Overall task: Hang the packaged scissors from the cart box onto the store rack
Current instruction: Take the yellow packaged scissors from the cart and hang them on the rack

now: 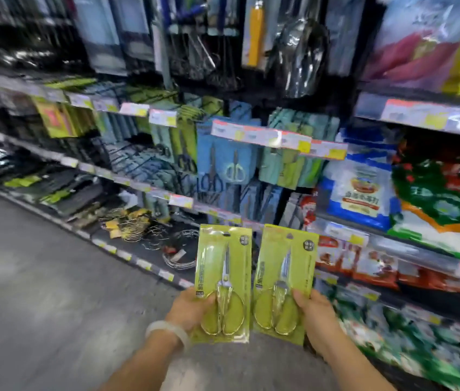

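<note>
Your left hand (187, 307) holds one green scissors pack (223, 283); your right hand (314, 313) holds the other pack (283, 280), low before the rack (223, 142). Blurry hooks: you may miss and drop one.

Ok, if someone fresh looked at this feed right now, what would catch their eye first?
Two lime-green scissors packs held upright side by side low in the middle: the left pack gripped by the left hand, the right pack by the right hand. Behind them, blue packaged scissors hang on the store rack, with bright food bags to the right.
</note>
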{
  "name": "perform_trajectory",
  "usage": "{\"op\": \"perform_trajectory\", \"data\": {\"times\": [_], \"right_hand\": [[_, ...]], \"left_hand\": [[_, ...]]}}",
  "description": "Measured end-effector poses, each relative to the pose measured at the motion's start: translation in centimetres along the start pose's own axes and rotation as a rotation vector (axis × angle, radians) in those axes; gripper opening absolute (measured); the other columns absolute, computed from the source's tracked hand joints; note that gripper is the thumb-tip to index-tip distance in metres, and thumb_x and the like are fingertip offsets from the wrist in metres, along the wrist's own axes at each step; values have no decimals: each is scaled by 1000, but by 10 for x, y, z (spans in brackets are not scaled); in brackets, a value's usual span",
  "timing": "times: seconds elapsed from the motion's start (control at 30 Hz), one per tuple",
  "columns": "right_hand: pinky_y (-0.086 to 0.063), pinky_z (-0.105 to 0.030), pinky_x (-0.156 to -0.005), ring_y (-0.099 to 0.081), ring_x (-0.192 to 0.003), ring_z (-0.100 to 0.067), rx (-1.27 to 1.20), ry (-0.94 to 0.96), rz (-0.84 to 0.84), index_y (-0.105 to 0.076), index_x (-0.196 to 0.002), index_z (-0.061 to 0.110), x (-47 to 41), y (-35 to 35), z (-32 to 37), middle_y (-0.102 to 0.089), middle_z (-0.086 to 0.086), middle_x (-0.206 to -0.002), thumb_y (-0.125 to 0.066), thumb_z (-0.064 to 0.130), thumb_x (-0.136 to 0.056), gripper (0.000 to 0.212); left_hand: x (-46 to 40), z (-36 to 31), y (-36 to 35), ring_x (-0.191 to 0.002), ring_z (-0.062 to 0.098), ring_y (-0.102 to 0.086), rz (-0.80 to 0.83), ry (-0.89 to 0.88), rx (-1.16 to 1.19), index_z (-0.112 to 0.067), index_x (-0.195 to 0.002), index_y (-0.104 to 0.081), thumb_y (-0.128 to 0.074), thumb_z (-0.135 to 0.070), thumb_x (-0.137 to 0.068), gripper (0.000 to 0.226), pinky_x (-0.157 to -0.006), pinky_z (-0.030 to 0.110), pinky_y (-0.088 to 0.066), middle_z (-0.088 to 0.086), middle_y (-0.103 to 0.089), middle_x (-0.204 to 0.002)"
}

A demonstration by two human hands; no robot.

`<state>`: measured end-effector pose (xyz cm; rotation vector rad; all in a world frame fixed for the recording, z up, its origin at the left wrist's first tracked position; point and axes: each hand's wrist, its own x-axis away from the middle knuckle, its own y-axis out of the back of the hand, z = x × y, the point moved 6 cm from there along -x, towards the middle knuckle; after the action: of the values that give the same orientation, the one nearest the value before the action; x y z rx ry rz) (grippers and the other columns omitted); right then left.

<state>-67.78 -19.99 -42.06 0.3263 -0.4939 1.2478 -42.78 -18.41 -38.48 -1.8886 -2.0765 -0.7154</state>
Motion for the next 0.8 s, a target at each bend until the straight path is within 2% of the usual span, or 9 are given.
{"op": "perform_trajectory", "data": {"times": [0.07, 0.17, 0.23, 0.3, 0.37, 0.47, 0.57, 0.67, 0.8], "right_hand": [[-55, -30, -64, -61, -76, -25, 26, -8, 61, -61, -93, 7, -1, -70, -5, -65, -8, -84, -52, 5, -93, 10], [-51, -47, -91, -64, -91, -27, 85, -3, 180, -63, -105, 8, 0, -165, -8, -70, -10, -97, -62, 13, -88, 18], [-52, -51, -89, -65, -89, -29, 135, -3, 248, -64, -104, 6, 2, -219, -4, -70, -14, -98, -62, 11, -87, 18], [-52, -51, -86, -64, -84, -30, 178, 24, 315, -65, -100, 3, 5, -269, 3, -70, -15, -91, -58, 4, -89, 13], [-51, -53, -90, -64, -86, -31, 216, 57, 360, -65, -99, 5, 7, -312, 13, -70, -16, -95, -57, 4, -89, 13], [-51, -50, -92, -65, -92, -31, 261, 94, 426, -65, -102, 8, -3, -364, 22, -70, -13, -100, -58, 7, -89, 14], [-51, -50, -92, -65, -95, -33, 278, 106, 464, -64, -105, 6, -16, -408, 31, -70, -14, -100, -56, 5, -90, 17], [-50, -48, -93, -65, -97, -32, 278, 113, 473, -64, -107, 7, -41, -453, 46, -69, -14, -104, -56, 5, -90, 19], [-49, -34, -85, -62, -92, -20, 298, 156, 523, -61, -97, 19, -78, -516, 74, -67, -4, -104, -54, 15, -93, 9]], "left_hand": [[-2, 4, 63, -80, 17, -62, -61, 18, 48, -19, -84, -66, -65, -13, -87, 7, -81, 29, -53, 4, -69, -85], [0, 11, 146, -84, 24, -65, -151, 34, 164, -16, -83, -71, -68, -12, -84, 5, -88, 36, -51, 0, -72, -74], [0, 16, 191, -79, 23, -66, -226, 36, 204, -19, -79, -72, -73, -14, -79, 5, -87, 37, -51, -1, -72, -71], [-4, 21, 229, -82, 24, -65, -292, 46, 253, -19, -79, -71, -77, -13, -74, 10, -87, 38, -51, 6, -72, -82], [-11, 25, 258, -86, 24, -63, -327, 43, 314, -13, -91, -69, -71, -7, -80, 12, -86, 36, -50, 10, -70, -89], [-28, 26, 298, -94, 28, -66, -386, 37, 361, -11, -101, -69, -74, -16, -73, 28, -93, 46, -51, 11, -72, -97], [-50, 15, 326, -89, 26, -64, -393, 4, 398, -13, -94, -66, -65, -3, -84, 14, -87, 41, -51, 9, -70, -92], [-87, 2, 356, -98, 30, -64, -426, -11, 387, -13, -97, -63, -61, -3, -88, 14, -93, 44, -49, 12, -70, -101], [-142, -28, 397, -91, 27, -64, -454, -51, 321, -15, -93, -64, -63, -6, -87, 11, -86, 40, -51, 10, -70, -94]]}}
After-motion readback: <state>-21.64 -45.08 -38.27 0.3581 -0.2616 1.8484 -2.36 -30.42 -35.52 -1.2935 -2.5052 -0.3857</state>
